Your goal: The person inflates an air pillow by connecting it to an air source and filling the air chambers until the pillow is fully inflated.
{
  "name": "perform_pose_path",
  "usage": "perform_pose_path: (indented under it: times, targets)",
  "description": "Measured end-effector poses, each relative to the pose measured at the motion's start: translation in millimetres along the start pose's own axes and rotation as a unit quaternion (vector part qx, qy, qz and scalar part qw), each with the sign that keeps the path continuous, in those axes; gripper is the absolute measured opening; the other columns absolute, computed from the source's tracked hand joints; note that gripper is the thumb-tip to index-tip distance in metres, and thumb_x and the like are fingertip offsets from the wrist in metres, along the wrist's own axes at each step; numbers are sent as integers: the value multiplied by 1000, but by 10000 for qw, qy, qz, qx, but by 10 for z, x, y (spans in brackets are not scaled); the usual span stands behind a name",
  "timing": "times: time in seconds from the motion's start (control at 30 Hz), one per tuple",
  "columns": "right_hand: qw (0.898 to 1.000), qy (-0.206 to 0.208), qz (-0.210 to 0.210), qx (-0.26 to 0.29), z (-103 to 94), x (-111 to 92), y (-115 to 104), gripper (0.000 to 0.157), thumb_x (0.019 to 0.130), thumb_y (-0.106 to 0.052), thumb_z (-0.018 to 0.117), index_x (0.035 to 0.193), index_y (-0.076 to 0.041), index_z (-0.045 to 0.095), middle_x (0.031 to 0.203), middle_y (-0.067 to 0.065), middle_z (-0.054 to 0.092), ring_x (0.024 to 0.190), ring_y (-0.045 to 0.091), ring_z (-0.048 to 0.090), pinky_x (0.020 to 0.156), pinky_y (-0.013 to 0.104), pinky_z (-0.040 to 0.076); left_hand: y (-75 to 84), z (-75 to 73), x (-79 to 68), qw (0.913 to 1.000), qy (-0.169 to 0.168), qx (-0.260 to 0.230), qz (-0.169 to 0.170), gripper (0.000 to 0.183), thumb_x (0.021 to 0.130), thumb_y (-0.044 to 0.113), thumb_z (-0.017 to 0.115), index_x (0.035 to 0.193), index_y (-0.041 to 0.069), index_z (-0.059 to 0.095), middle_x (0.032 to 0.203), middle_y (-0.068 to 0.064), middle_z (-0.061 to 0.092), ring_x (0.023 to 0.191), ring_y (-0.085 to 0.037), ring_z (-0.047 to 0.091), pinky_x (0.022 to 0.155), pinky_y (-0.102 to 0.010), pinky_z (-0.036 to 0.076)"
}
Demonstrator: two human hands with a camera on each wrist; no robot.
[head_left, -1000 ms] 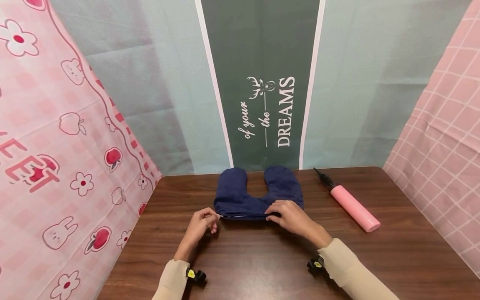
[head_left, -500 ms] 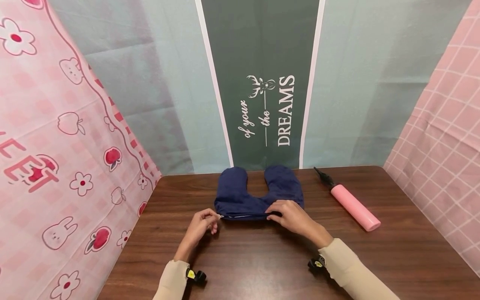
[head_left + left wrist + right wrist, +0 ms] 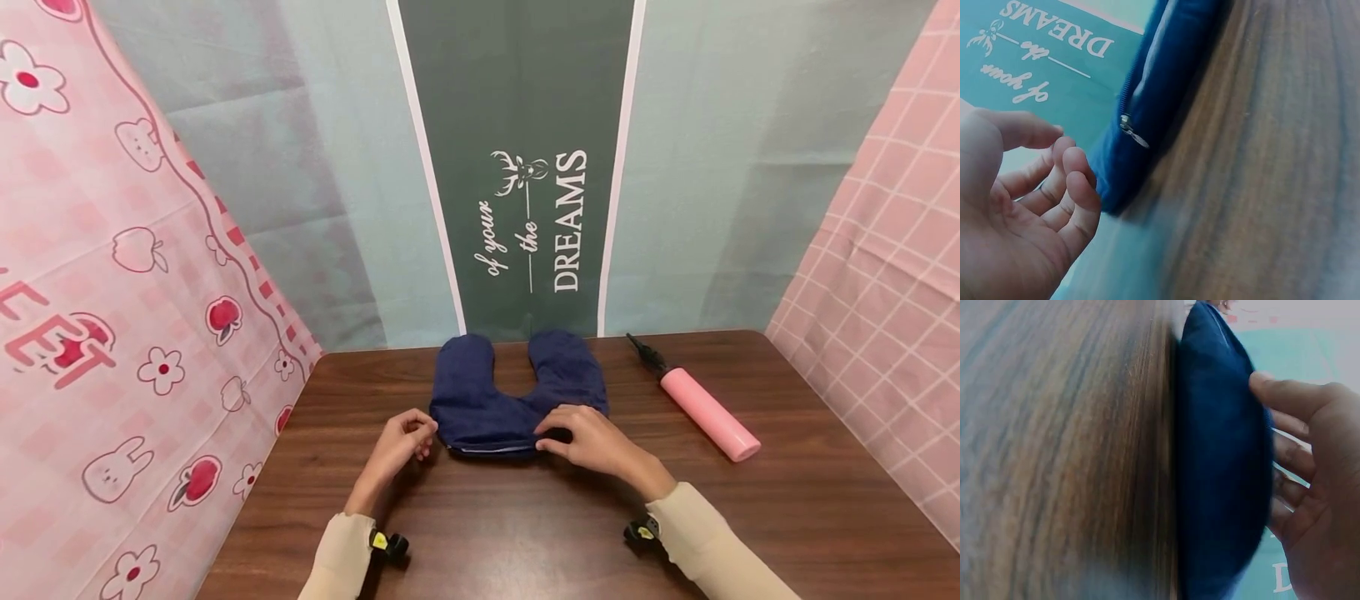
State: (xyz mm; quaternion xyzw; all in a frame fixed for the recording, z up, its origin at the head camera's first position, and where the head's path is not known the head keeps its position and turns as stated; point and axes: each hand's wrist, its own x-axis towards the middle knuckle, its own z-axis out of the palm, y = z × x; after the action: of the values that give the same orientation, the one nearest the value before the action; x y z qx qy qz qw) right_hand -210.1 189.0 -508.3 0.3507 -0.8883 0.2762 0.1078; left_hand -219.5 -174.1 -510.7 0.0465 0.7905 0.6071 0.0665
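A navy U-shaped neck pillow (image 3: 480, 408) lies on the table, its two arms toward the back wall. Along its near edge runs a partly open zipper (image 3: 491, 450) with a pale strip showing inside. The metal zipper pull (image 3: 1132, 130) hangs free at the left end. My left hand (image 3: 401, 440) is beside that left corner, fingers loosely bent, with nothing between thumb and fingertips. On the right part of the near edge my right hand (image 3: 592, 439) rests, thumb (image 3: 1263, 384) touching the zippered edge and the other fingers over the top, partly hidden.
A pink hand pump (image 3: 708, 414) with a black nozzle lies to the right of the pillow. The brown wooden table (image 3: 495, 533) ends at a green wall cloth (image 3: 532, 100). Pink printed cloths hang at the left and right sides.
My left hand has let go of the zipper pull and moved slightly off it. The pillow's near edge has dropped toward me, and my right thumb and index finger are farther apart.
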Motion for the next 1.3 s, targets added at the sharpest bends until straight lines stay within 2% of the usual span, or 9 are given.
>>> perform_pose_path:
  times: [0.2, 0.37, 0.5, 0.57, 0.73, 0.93, 1.03, 1.2, 1.3]
  targets:
    - [9970, 688, 338, -64, -89, -21, 77, 7, 94, -23, 83, 99, -19, 84, 96, -15, 77, 92, 7, 73, 83, 37, 60, 108, 20, 69, 9981, 284, 499, 223, 10, 102, 5, 67, 102, -3, 71, 78, -9, 64, 64, -18, 62, 60, -29, 55]
    - [9877, 980, 1174, -330, -190, -50, 193, 4, 95, -18, 82, 97, -15, 83, 92, -9, 79, 81, 8, 68, 76, 35, 55, 167, 42, 154, 9923, 505, 1058, 407, 6, 101, 3, 67, 103, 0, 73, 87, -11, 69, 71, -22, 65, 64, -31, 55]
    - [9756, 1083, 1858, -439, -254, -83, 258, 5, 96, -17, 80, 97, -13, 82, 93, -1, 80, 77, 13, 66, 74, 39, 53, 194, 60, 238, 9824, 765, 1628, 507, 7, 98, 4, 68, 103, 5, 73, 94, -9, 71, 80, -18, 63, 71, -27, 50]
    - [9695, 1132, 2126, -451, -271, -100, 286, 5, 95, -16, 79, 97, -11, 80, 92, 2, 80, 77, 17, 67, 73, 42, 54, 195, 65, 285, 9771, 872, 1866, 527, 8, 97, 5, 68, 104, 5, 73, 98, -9, 70, 86, -17, 63, 76, -30, 49]
    - [9563, 1061, 2684, -473, -270, -138, 355, 18, 96, -18, 78, 104, -1, 76, 92, 10, 75, 82, 26, 70, 79, 51, 55, 188, 83, 396, 9705, 957, 2178, 397, 10, 98, 8, 69, 107, 4, 71, 110, -15, 64, 96, -26, 63, 86, -42, 52]
    - [9376, 580, 3424, -195, -250, -191, 388, 48, 100, -29, 73, 124, 12, 64, 105, 22, 71, 101, 41, 69, 92, 62, 52, 153, 143, 482, 9747, 866, 2059, 27, 25, 100, 11, 68, 121, -3, 64, 125, -23, 57, 107, -34, 61, 96, -50, 51]
    - [9287, 470, 3679, 73, -237, -190, 392, 56, 100, -31, 73, 130, 14, 59, 110, 24, 70, 93, 36, 74, 91, 59, 54, 123, 179, 509, 9766, 863, 1967, -105, 37, 102, 14, 68, 132, -6, 59, 131, -26, 57, 113, -38, 62, 99, -52, 52]
    - [9202, 412, 3841, 634, -214, -169, 383, 59, 98, -25, 77, 134, 16, 55, 118, 30, 65, 60, 15, 72, 71, 39, 60, 75, 226, 530, 9769, 898, 1922, -274, 48, 102, 18, 69, 142, -5, 55, 131, -27, 65, 120, -40, 64, 101, -53, 52]
    - [9205, 468, 3800, 786, -203, -157, 377, 56, 96, -19, 78, 133, 17, 56, 120, 34, 64, 59, 14, 71, 63, 31, 58, 52, 232, 523, 9752, 943, 1975, -339, 46, 100, 16, 72, 139, -4, 58, 121, -24, 69, 113, -37, 66, 98, -50, 53]
